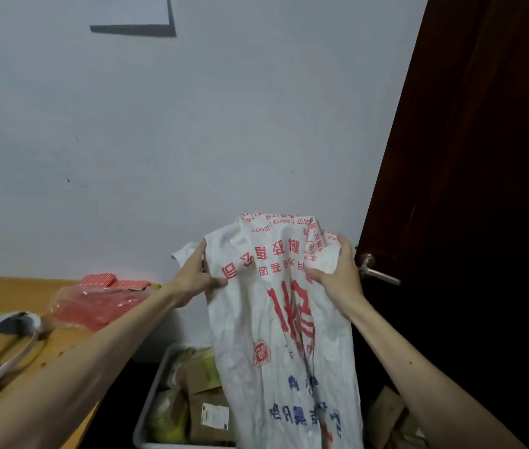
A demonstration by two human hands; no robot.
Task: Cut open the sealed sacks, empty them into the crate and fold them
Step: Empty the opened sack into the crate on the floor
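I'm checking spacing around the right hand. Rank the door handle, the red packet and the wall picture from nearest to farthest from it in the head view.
1. Door handle: just right of the right hand, nearly touching.
2. Red packet: on the table, far left, past the left hand.
3. Wall picture: top edge, up left.

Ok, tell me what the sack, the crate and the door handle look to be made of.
Sack: probably woven plastic, matte white with red and blue print; it hangs limp and creases finely.
Crate: likely hard plastic, pale grey with a smooth rounded rim; metal is possible.
Door handle: metal, brushed silver with a dull sheen.
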